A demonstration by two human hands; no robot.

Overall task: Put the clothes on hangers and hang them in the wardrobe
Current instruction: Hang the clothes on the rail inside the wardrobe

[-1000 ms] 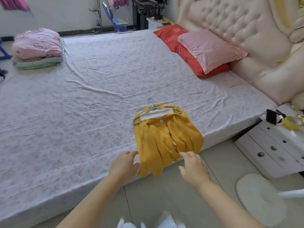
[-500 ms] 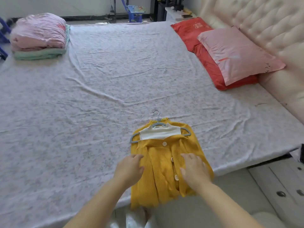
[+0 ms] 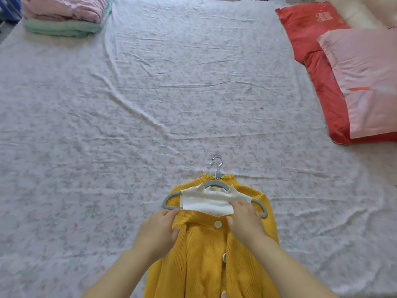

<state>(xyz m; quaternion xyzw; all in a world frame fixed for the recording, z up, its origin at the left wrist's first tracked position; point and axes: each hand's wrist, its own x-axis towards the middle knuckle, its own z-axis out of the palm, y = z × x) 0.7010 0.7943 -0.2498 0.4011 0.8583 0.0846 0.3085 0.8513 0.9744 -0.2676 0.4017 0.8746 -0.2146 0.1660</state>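
Note:
A yellow ribbed cardigan with white buttons lies flat at the near edge of the bed. On its top lies a small white garment on a grey hanger, whose metal hook points away from me. My left hand rests on the cardigan's left shoulder, with its fingertips at the hanger's left arm. My right hand lies on the right shoulder and touches the white garment's lower edge. I cannot tell whether either hand grips the fabric.
The bed carries a pale flowered sheet. A pile of folded pink and green bedding sits at the far left corner. A red pillow and a pink pillow lie at the right.
I have come closer to the bed. Both hands have moved forward from the cardigan's hem up to its shoulders by the hanger. The cardigan has stayed in place.

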